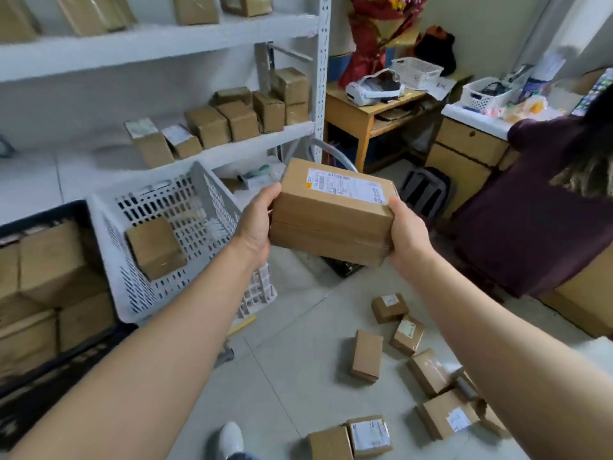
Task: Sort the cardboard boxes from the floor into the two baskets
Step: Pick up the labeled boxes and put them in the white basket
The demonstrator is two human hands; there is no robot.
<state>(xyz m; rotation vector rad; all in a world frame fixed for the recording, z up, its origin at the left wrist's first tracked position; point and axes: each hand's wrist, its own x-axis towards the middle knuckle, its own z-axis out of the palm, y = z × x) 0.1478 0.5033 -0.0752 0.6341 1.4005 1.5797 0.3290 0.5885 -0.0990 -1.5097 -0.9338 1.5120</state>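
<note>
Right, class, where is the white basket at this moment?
The white basket sits left of centre in the head view, below the shelves, between the black basket and the box gripped by the left hand and right hand.

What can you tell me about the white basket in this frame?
The white basket looks like plastic. It is rectangular and open-topped, and its walls are pierced with rows of slots. It stands on the floor in front of the shelving, right beside the black basket, which is full of boxes. Inside it lies one small, plain cardboard box, tilted; the rest of its bottom shows bare.
</note>
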